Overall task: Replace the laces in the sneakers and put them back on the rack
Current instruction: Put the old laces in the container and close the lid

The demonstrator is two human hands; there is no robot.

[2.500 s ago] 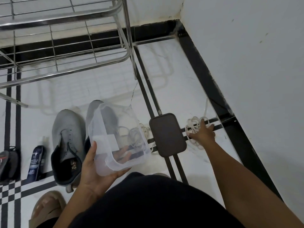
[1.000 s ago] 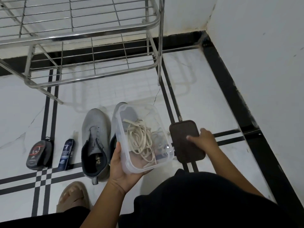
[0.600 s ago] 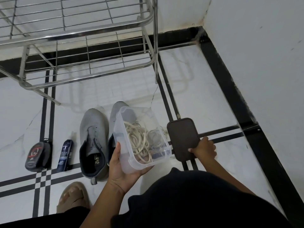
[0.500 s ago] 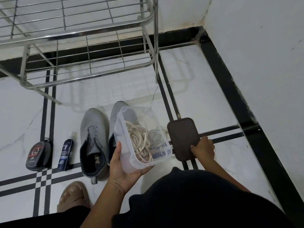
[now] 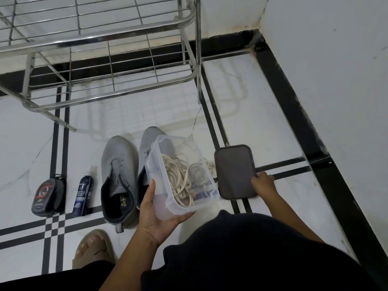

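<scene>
The left hand (image 5: 156,208) grips a clear box (image 5: 184,175) holding laces (image 5: 178,177). At its three o'clock, the right hand (image 5: 263,183) pinches the dark lid (image 5: 234,171).

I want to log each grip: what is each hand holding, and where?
Left hand holds the clear container of laces from beneath its near end. Right hand grips the dark lid at its near right edge.

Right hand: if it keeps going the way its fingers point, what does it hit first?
The right hand points up-left, with fingers already on the near right edge of the dark lid. Going on, it crosses the lid, then probably meets the loose white laces beside the clear container; depth is unclear.
</scene>
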